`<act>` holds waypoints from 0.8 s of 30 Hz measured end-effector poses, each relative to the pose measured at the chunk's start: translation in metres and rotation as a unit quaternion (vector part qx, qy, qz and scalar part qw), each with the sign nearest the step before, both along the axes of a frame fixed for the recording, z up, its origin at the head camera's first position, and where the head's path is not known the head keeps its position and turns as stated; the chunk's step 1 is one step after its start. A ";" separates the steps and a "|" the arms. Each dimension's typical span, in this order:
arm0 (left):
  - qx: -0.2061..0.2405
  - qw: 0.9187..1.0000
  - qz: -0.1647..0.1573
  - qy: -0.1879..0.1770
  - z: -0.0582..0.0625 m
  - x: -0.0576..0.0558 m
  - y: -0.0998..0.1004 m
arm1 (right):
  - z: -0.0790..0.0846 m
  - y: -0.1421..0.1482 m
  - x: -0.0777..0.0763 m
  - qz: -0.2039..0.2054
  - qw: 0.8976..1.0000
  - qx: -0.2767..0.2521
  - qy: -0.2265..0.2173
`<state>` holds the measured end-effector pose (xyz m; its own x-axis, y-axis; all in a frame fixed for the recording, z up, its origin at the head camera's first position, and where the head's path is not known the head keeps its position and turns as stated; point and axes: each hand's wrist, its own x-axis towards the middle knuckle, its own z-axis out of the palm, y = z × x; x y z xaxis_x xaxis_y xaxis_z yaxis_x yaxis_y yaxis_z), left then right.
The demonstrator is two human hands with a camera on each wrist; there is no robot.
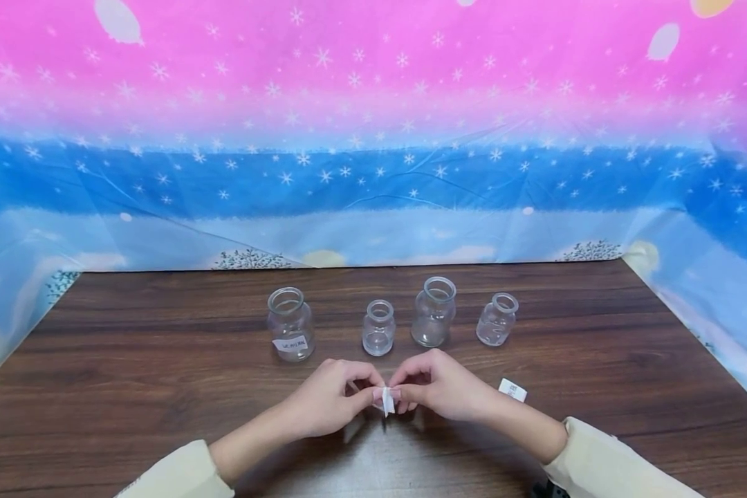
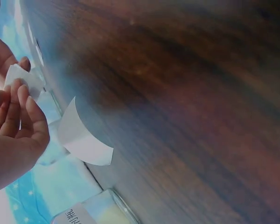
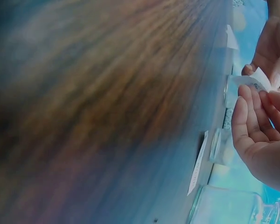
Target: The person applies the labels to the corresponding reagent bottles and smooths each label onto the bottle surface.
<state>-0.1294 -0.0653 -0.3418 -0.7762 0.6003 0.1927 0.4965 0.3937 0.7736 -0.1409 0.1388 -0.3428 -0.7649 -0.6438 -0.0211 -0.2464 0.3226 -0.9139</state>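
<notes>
Two sides, one shared pinch

Both grips are narrow: the left hand [image 1: 324, 404] and the right hand [image 1: 454, 393] pinch one small white paper slip [image 1: 387, 401] from opposite sides, neither hand nearer. It shows nearly edge-on in the head view; its long axis cannot be told. Just beyond the grip stands a small clear glass jar [image 1: 378, 335]; a large clear glass jar with a white label [image 1: 290, 324] stands beyond and left.

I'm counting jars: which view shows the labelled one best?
The head view: the labelled jar stands there whole, rim to base. The left wrist view shows it cropped by the bottom edge, part of its label included. In the right wrist view, I cannot make it out.
</notes>
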 end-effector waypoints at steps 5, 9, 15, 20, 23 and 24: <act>-0.040 0.999 0.026 0.004 -0.003 -0.001 -0.003 | 0.002 0.013 -0.004 -0.008 1.000 0.010 0.006; -0.083 0.996 0.030 0.004 -0.006 -0.003 -0.009 | 0.005 0.030 -0.010 0.003 0.999 0.009 0.034; -0.118 0.991 0.042 0.040 -0.009 -0.005 -0.014 | 0.014 0.041 -0.014 -0.038 0.998 0.031 0.031; -0.134 0.986 0.081 0.057 0.000 -0.006 -0.014 | 0.015 0.040 -0.013 -0.068 0.997 0.024 0.013; -0.106 0.988 0.093 0.057 0.009 -0.006 -0.011 | 0.014 0.036 -0.013 -0.078 0.997 0.017 0.014; -0.091 0.990 0.091 0.056 0.012 -0.006 -0.010 | 0.013 0.035 -0.013 -0.079 0.997 0.015 0.019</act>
<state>-0.1356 -0.0750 -0.3299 -0.8547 0.4849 0.1854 0.4834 0.6128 0.6252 -0.1538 0.1740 -0.3298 -0.8574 -0.5146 -0.0073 -0.2249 0.3874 -0.8940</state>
